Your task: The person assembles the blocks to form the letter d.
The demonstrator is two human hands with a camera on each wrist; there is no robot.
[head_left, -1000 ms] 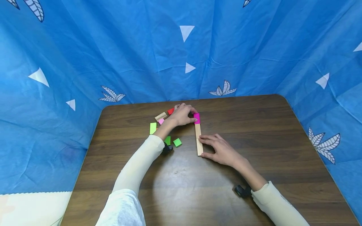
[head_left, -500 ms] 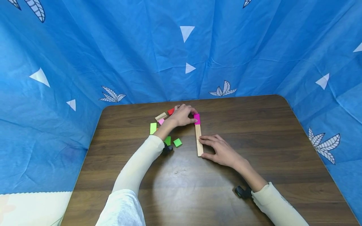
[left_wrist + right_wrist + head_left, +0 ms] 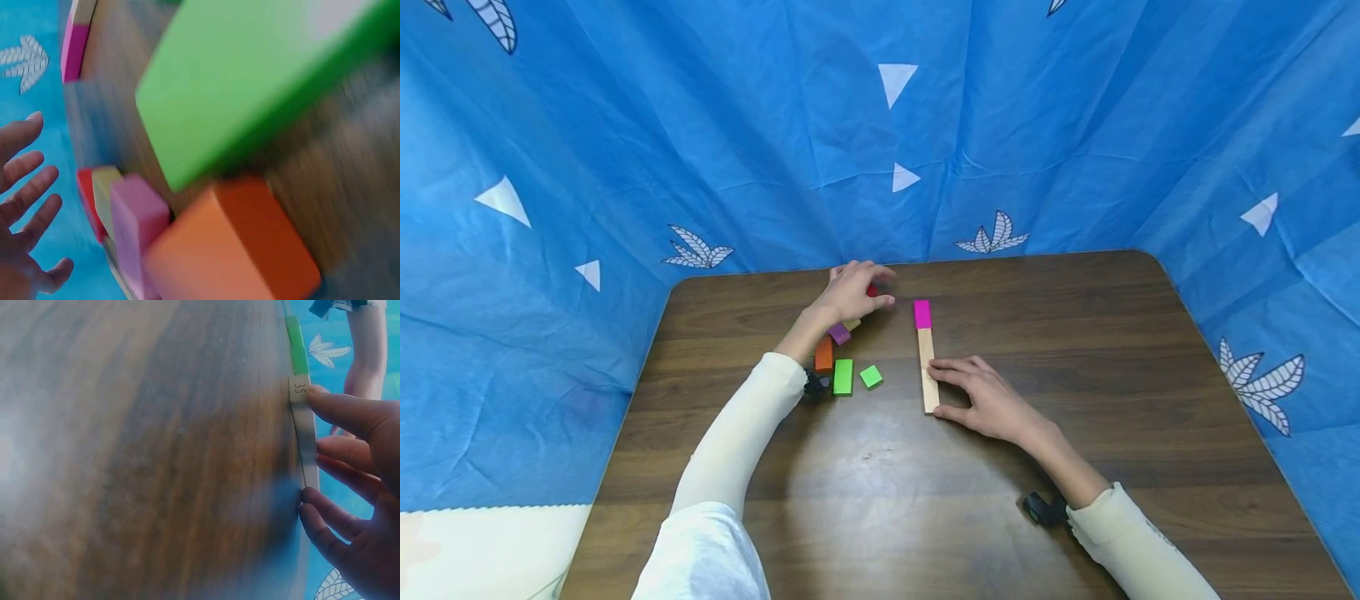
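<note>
A magenta block (image 3: 922, 314) lies at the far end of a straight row with plain wooden blocks (image 3: 926, 346). My right hand (image 3: 985, 398) rests its thumb and fingertips against the row's right side; in the right wrist view, the near end face (image 3: 299, 389) is marked "35". To the left, my left hand (image 3: 850, 290) is above the loose blocks, fingers spread. It partly covers a red block (image 3: 871, 291) and a tan block (image 3: 852, 324). Nothing is held by those spread fingers (image 3: 34, 187) in the left wrist view.
Near the left forearm lie a purple block (image 3: 839, 334), an orange block (image 3: 823, 357), a green block (image 3: 843, 377) and a smaller bright green one (image 3: 871, 377). The wooden table (image 3: 1075, 325) meets a blue curtain (image 3: 820, 167) at its back edge.
My left hand has let go of the magenta block and moved left over the loose blocks. The purple and orange blocks have come into sight. My right hand stays in place.
</note>
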